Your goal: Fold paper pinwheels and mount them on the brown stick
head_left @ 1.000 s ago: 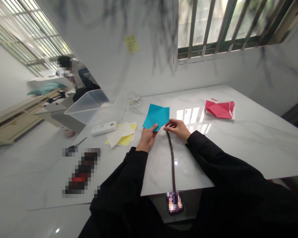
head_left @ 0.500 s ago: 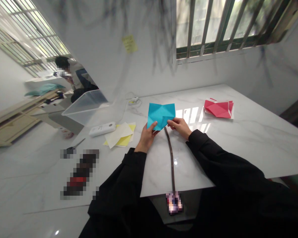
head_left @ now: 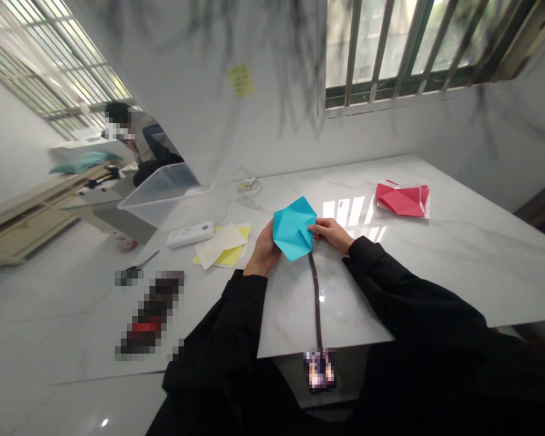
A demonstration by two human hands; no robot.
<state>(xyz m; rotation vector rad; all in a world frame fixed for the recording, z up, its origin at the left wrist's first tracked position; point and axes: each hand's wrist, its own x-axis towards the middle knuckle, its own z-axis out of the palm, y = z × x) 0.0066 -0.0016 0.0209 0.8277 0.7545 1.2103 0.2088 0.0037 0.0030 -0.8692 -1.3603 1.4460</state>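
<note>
Clearly a light, thin thing: the creased blue paper sheet is held up above the near part of the marble-patterned tabletop, between the two hands and in front of the body. It should weigh next to nothing and bend at the slightest push, though its fold lines probably give it some stiffness across the flat panels. I would expect a dry, mildly smooth surface, more likely to buckle or take a stray crease than to slip away; a hard tug at a corner could tear it.

The right hand pinches the right edge, thumb on the front by a small dent or fold, a sensible spot for a fine grip. The left hand is at the lower left edge with its fingers passing behind the sheet; they're largely hidden, so I can't tell whether they grip it or merely support it. Best to take it by opposite edges with thumb and fingertip, pressing lightly and keeping off the middle, where pressure may dent the panels.

Red paper lies well apart at the right, and yellow paper sits beyond the left hand, partly beneath a pale sheet.
</note>
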